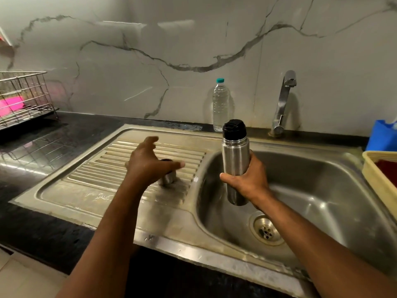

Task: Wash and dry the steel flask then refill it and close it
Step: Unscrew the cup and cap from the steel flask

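Note:
My right hand grips the steel flask around its lower body and holds it upright over the left part of the sink basin. A black stopper sits in the flask's top. My left hand hovers over the ribbed drainboard with its fingers spread, holding nothing. Just below it on the drainboard stands a small steel cup-shaped cap, partly hidden by the hand. A clear plastic water bottle with a teal cap stands by the wall.
The tap rises behind the basin, with no water running. At the far left, a wire dish rack holds something pink. A blue container and a yellow basket sit at the right edge. The counter is dark stone.

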A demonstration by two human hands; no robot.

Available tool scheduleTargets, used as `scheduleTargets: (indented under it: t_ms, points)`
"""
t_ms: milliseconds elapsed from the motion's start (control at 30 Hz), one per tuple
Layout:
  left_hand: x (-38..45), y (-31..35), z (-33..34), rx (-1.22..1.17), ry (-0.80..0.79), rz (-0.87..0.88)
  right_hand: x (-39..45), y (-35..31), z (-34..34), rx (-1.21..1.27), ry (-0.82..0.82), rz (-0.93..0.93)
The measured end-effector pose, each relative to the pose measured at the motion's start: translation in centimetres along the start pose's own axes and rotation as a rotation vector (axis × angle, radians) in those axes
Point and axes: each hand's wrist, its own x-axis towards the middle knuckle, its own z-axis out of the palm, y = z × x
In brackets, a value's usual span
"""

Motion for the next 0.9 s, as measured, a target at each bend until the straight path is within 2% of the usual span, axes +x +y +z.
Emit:
scheduleTargets:
  t_ms: [67, 133, 233, 300, 467, 633, 900]
  points:
    - [-0.3, 3.6, 0.8, -0.111, -0.001, 0.189, 0.1, 0.1, 0.0, -0.012, 0.013, 0.005]
    - [-0.5, 7.3, 2.3, -0.241, -0.114, 0.334, 0.4, 0.2, -0.1, -0.02, 0.037, 0.013]
    - [0.2, 9.9, 5.9, -0.428, -0.313, 0.392, 0.8, 0.8, -0.1, -0.004, 0.07, 0.036]
    - [0.5, 10.0, 8.2, -0.497, -0.363, 0.416, 1.0, 1.3, -0.2, 0.031, 0.066, 0.068]
    - [1.6, 9.3, 10.3, -0.575, -0.343, 0.427, 1.1, 1.8, -0.1, 0.033, 0.029, 0.086]
    - [1.3, 9.2, 10.2, -0.643, -0.223, 0.425, 0.9, 1.2, 0.1, 0.023, 0.03, 0.083]
    - [-0.5, 12.2, 11.1, -0.591, -0.011, 0.438, 0.5, -0.3, 0.8, 0.063, 0.192, 0.101]
